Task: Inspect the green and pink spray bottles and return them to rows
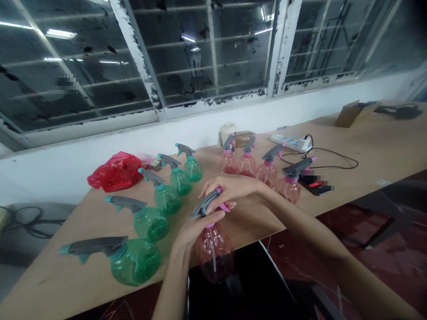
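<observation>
- Right up close, bottom centre: a black surface (247, 289), cut off by the frame's lower edge; I can't make out what it is.
- And here's the pink bottle (216, 253), lower centre, in front of that black surface. Reddish clear body, thin tube showing inside; whether its base touches anything, I can't tell.
- Left hand (200, 229) wraps the bottle's neck, thumb across the front; most of its fingers are hidden behind.
- Right hand (230, 189) comes in from the right and closes over the grey head (202, 207), purple tip poking out, pink trigger (224, 207) just beneath. The grip behind the head is covered.
- Over to the left, a slanting row of five green bottles (135, 266) on the table (36, 280), grey heads aimed left. Nearest one looms large at lower left; the farther ones overlap a little.
- Right of centre, four other pink bottles (288, 190) in a row, bodies overlapping, the right arm covering a little of the nearest.
- Just beside them, a phone (316, 184), partly blurred out by blocks, one end behind that nearest bottle.
- Left of centre, a crumpled red bag (116, 171); contents can't be made out.
- Behind the pink bottles, a pale cup (227, 129), lower part blocked; to its right, a power strip (292, 142) and looping black cable (336, 166).
- Upper right, a box (353, 113) and a dark, unreadable object (402, 111).
- Farthest back, grimy windows (207, 53) full of lamp reflections, cut off at the top.
</observation>
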Tool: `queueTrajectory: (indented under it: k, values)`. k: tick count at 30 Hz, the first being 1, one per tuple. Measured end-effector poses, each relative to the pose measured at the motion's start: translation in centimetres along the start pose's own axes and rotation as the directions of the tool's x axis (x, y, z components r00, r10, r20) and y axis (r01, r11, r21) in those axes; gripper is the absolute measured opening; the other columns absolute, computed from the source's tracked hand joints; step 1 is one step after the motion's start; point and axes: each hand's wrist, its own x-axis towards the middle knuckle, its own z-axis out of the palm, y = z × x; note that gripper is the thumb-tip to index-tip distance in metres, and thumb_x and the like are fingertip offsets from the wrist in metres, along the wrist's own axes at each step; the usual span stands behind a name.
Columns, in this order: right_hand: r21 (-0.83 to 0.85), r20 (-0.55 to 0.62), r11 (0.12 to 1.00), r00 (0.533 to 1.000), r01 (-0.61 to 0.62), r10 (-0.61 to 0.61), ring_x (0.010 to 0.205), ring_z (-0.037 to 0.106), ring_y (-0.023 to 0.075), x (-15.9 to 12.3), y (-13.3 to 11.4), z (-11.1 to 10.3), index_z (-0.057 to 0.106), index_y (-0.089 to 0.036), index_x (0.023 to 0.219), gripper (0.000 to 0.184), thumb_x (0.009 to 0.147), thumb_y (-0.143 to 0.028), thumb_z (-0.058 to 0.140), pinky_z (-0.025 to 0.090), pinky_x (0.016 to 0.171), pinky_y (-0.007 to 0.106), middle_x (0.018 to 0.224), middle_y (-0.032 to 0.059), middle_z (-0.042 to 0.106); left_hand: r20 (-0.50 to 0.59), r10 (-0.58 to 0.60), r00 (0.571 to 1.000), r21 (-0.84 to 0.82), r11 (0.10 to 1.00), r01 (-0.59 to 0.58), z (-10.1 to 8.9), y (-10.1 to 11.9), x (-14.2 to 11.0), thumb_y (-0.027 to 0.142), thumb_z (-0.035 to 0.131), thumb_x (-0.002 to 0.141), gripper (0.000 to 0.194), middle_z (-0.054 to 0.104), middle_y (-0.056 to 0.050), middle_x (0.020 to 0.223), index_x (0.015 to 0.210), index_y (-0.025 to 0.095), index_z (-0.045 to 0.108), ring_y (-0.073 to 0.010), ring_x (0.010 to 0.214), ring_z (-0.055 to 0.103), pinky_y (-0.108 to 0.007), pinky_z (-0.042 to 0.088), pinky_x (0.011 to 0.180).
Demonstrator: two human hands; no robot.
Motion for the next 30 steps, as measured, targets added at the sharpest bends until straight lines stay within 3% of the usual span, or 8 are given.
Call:
queueTrajectory:
  k: [3,6,8,10,13,15,21,30]
  values:
    - [0.089,0.082,0.996,0.997,0.004,-0.011,0.087,0.064,0.0142,-0.5,0.3,0.1,0.071,-0.023,0.086,0.023,0.071,-0.04,0.07,0.049,0.074,0.025,0.096,0.0015,0.07,0.026,-0.053,0.998,0.001,0.999,0.053,-0.1,-0.6,0.4,0.026,0.069,0.073,0.014,0.074,-0.007,0.09,0.083,0.017,0.073,-0.0281,0.101,0.064,-0.045,0.038,0.102]
    - [0.202,-0.195,0.979,0.979,-0.014,0.054,0.099,0.062,0.0152,-2.0,1.2,0.1,0.066,-0.025,0.102,0.03,0.077,-0.041,0.065,0.047,0.087,0.03,0.108,0.002,0.067,-0.037,-0.081,0.996,-0.134,0.988,0.075,-0.4,-1.4,0.9,0.027,0.069,0.074,0.015,0.073,-0.008,0.086,0.082,0.014,0.07,-0.0278,0.095,0.067,-0.044,0.046,0.095]
    - [0.236,-0.459,0.971,0.878,-0.027,0.136,0.105,0.06,0.0163,-3.5,2.7,0.4,0.063,-0.025,0.106,0.032,0.08,-0.043,0.062,0.044,0.095,0.033,0.114,0.003,0.065,-0.089,-0.077,0.993,-0.277,0.96,0.049,-0.7,-2.0,1.4,0.028,0.069,0.073,0.018,0.072,-0.008,0.083,0.082,0.012,0.068,-0.027,0.089,0.068,-0.044,0.049,0.09]
    - [0.269,-0.657,0.961,0.717,-0.063,0.231,0.099,0.063,0.018,-5.1,4.8,1.2,0.064,-0.023,0.102,0.031,0.082,-0.046,0.057,0.044,0.095,0.035,0.109,0.0041,0.067,-0.123,-0.072,0.99,-0.41,0.912,0.015,-1.1,-2.4,1.9,0.031,0.069,0.074,0.02,0.07,-0.006,0.08,0.082,0.013,0.067,-0.0249,0.085,0.069,-0.043,0.05,0.089]
    - [0.318,-0.787,0.933,0.503,-0.168,0.358,0.093,0.066,0.0219,-7.5,8.0,3.6,0.064,-0.022,0.092,0.032,0.083,-0.05,0.053,0.048,0.09,0.038,0.097,0.006,0.07,-0.16,-0.08,0.984,-0.52,0.854,-0.015,-1.4,-2.8,2.5,0.036,0.067,0.075,0.023,0.068,-0.003,0.075,0.083,0.014,0.065,-0.0204,0.077,0.069,-0.04,0.051,0.086]
    - [0.277,-0.802,0.924,0.466,-0.265,0.374,0.097,0.064,0.0249,-8.7,9.4,5.7,0.064,-0.022,0.094,0.033,0.084,-0.051,0.052,0.049,0.088,0.041,0.099,0.0079,0.069,-0.213,-0.1,0.972,-0.526,0.85,-0.028,-1.4,-2.8,2.6,0.037,0.065,0.077,0.023,0.066,-0.001,0.071,0.081,0.014,0.065,-0.0162,0.068,0.067,-0.036,0.053,0.08]
    - [-0.249,-0.768,0.742,0.594,-0.622,0.241,0.124,0.048,0.0338,-10.1,11.0,10.8,0.06,-0.017,0.118,0.052,0.081,-0.055,0.055,0.035,0.102,0.053,0.131,0.0178,0.054,-0.344,-0.074,0.936,-0.441,0.893,-0.092,-0.8,-2.3,2.2,0.034,0.063,0.077,0.023,0.058,0.002,0.055,0.065,0.014,0.061,-0.0125,0.057,0.062,-0.029,0.055,0.072]
    - [-0.435,-0.719,0.625,0.668,-0.648,0.193,0.132,0.037,0.0321,-10.5,12.1,12.0,0.052,-0.013,0.129,0.064,0.085,-0.059,0.045,0.028,0.108,0.052,0.14,0.0194,0.044,-0.2,-0.12,0.973,-0.593,0.805,-0.023,-1.6,-3.1,2.3,0.042,0.058,0.079,0.034,0.072,-0.013,0.089,0.088,0.011,0.068,-0.0288,0.1,0.065,-0.044,0.047,0.093]
